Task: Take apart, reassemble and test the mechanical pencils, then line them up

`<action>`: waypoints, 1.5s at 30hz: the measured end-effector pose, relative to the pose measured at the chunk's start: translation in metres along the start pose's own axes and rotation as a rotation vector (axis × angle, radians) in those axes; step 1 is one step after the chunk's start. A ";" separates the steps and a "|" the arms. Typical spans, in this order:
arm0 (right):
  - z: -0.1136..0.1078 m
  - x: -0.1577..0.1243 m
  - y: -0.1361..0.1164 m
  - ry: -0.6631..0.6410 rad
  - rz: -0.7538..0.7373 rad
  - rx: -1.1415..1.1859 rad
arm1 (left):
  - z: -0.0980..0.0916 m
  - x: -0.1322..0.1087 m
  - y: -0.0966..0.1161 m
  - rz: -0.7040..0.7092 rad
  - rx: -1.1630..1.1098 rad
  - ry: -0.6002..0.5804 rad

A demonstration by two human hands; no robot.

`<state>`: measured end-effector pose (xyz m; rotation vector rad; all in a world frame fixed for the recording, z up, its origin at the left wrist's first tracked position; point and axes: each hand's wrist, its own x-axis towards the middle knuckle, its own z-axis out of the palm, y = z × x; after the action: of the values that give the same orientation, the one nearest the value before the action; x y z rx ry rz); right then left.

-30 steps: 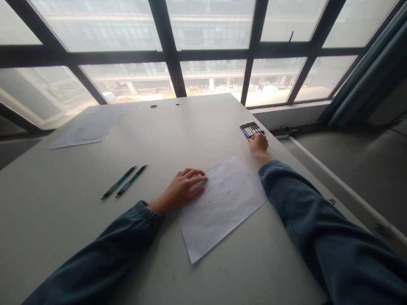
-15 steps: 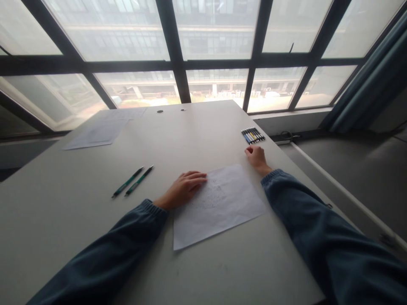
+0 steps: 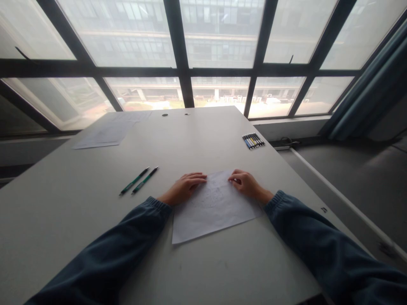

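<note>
A white sheet of paper [image 3: 219, 216] with faint pencil-like marks near its middle lies on the table before me. My left hand [image 3: 186, 186] rests flat on the sheet's left side, fingers stretched out and holding it down. Over the sheet's upper right part is my right hand [image 3: 246, 183], its fingers curled into a pinch. Whatever the pinch may hold is too small or hidden to make out. Two green pens [image 3: 144, 180] lie side by side to the left of my left hand.
A flat row of several slim pens or markers [image 3: 253, 140] lies near the table's right edge. Loose papers [image 3: 101, 131] lie at the far left of the white table [image 3: 197, 144]. Windows stand behind it, and a pale rail [image 3: 337, 190] runs along the floor at right.
My right hand has moved from beside the row of pens down and left onto the sheet. My left hand has stayed in place on the paper. The view has shifted slightly.
</note>
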<state>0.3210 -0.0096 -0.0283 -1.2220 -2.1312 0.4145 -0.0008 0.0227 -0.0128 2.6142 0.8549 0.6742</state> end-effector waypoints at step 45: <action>-0.029 0.059 0.070 0.271 0.311 -0.206 | 0.000 -0.002 0.008 0.007 0.083 0.014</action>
<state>0.3646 0.0762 -0.0233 -1.6367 -1.7906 0.1488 0.0014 0.0148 -0.0097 2.6900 0.8957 0.6734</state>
